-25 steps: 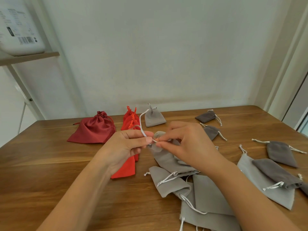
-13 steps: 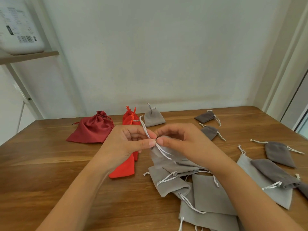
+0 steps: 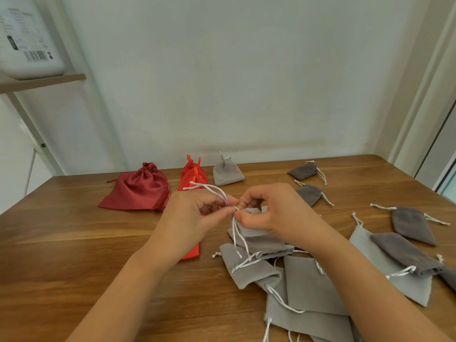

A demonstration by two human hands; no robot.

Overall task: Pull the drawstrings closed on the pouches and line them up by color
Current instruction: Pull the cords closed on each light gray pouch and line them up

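Wooden table [image 3: 74, 243] fills the lower half of the frame, with a white wall [image 3: 246, 70] behind it and a shelf [image 3: 42, 81] in the upper left carrying a white box [image 3: 27, 38] with a barcode.

Both hands meet at the middle of the frame over a light grey pouch [image 3: 256, 234]. The left hand [image 3: 195, 215] pinches its white cord [image 3: 209, 188] between thumb and forefinger, the other fingers curled, and the cord arches up and left from the pinch. The right hand [image 3: 269, 211] pinches the neck of the same pouch, thumb underneath, and two loose cord ends hang below the fingertips.

Along the far edge lie a dark red pouch [image 3: 138, 188], drawn shut, a stack of orange-red pouches [image 3: 193, 172] just right of it, and a closed small grey pouch [image 3: 227, 171]. Another orange-red pouch [image 3: 191, 253] shows under the left wrist.

Below the hands, a heap of light grey pouches [image 3: 308, 287] overlaps, cords trailing. On the right side, dark grey pouches [image 3: 410, 224] are scattered well apart, one of them lying across a large pale grey pouch [image 3: 409, 287].
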